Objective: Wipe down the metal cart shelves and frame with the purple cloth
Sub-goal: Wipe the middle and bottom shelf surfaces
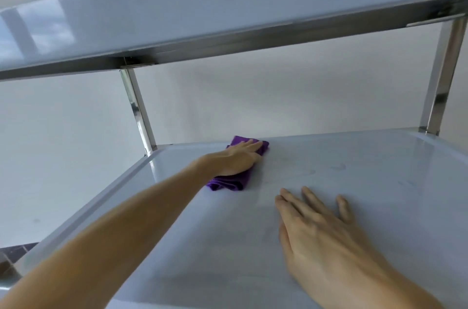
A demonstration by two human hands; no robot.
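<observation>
Wiping the far-left corner of the cart's lower shelf with the purple cloth.

Head view: the left hand [236, 158] lies flat, fingers straight, pressing the purple cloth [229, 177] onto the lower shelf [379, 182], near the rear left post [138, 111] and close to the shelf's back rim. The right hand [316, 227] rests open on the bare shelf, nearer the camera than the cloth, holding nothing. The upper shelf [228, 10] hangs overhead; the rear right post [440, 76] stands well apart from the cloth. The cloth looks soft, light and bunched, so it probably slides easily on the glossy metal; a flat palm on its middle seems the best hold, since loose folds may drag.
</observation>
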